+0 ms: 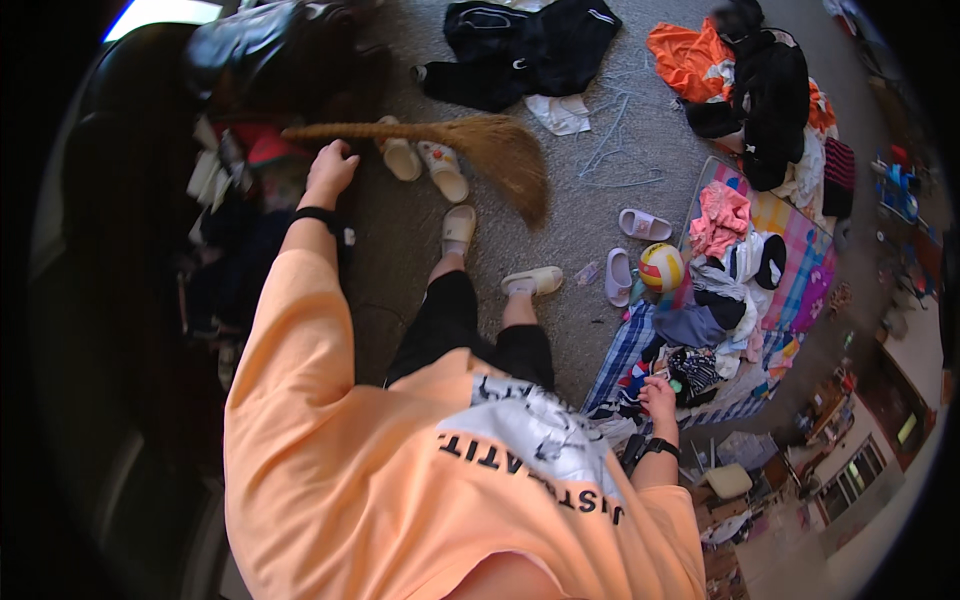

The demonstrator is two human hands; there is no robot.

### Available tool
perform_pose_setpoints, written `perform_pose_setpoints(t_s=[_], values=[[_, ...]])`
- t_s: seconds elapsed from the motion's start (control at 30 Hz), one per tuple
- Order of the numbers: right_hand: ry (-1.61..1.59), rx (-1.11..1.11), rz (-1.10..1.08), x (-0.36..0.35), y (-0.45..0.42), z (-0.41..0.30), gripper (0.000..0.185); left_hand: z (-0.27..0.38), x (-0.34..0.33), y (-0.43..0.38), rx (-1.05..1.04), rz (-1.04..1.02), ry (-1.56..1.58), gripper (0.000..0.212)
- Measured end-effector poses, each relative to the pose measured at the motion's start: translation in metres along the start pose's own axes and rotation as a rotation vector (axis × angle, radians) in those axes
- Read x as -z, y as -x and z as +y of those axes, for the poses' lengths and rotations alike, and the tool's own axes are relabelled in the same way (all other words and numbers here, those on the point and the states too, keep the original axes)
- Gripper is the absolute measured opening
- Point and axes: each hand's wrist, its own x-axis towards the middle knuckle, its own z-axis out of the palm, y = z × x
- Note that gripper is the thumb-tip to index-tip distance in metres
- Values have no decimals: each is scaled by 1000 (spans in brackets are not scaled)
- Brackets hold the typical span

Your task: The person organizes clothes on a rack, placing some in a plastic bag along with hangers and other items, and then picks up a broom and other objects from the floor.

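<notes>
My left hand [332, 171] is stretched out on the left, fingers curled, right beside the handle of a straw broom [499, 146]. Whether the fingers touch or grip the handle I cannot tell. The broom lies crosswise in view, its handle passing over a pair of clogs [444, 171] and its bristles fanning to the right. Low on the right, my right hand [658, 397] hangs with loosely bent fingers and nothing seen in it. Behind it in view is a heap of mixed clothes [694, 371] on a blue checked cloth [619, 360].
Lilac slippers [619, 276] and a yellow-white ball [661, 268] lie by a colourful mat [776, 214]. Wire hangers [619, 161] and a black garment [529, 52] are on the grey floor [495, 247]. Black and orange clothes [765, 97] pile up farther right. A dark leather sofa [255, 56] stands left.
</notes>
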Motion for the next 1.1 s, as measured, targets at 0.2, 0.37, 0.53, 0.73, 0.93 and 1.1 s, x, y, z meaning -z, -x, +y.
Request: perform_pose_setpoints(t_s=[0.2, 0.37, 0.53, 0.73, 0.93, 1.1], values=[[118, 119, -33, -52, -15, -61, 19, -46, -36, -101, -106, 13, -315, 54], [143, 174, -53, -105, -9, -112, 19, -78, -45, -140, -49, 4, -741, 61], [190, 119, -26, -133, -12, -115, 17, -103, -66, -150, -188, 96, -986, 52], [254, 170, -29, -150, -21, -111, 15, -103, -77, -164, -396, 290, -1023, 27], [321, 385, -22, -172, -36, -133, 17, -79, -37, -136, -336, -445, -551, 47], [349, 626, -57, -194, -24, -209, 17, 1, 29, -17, -563, -490, -506, 39]])
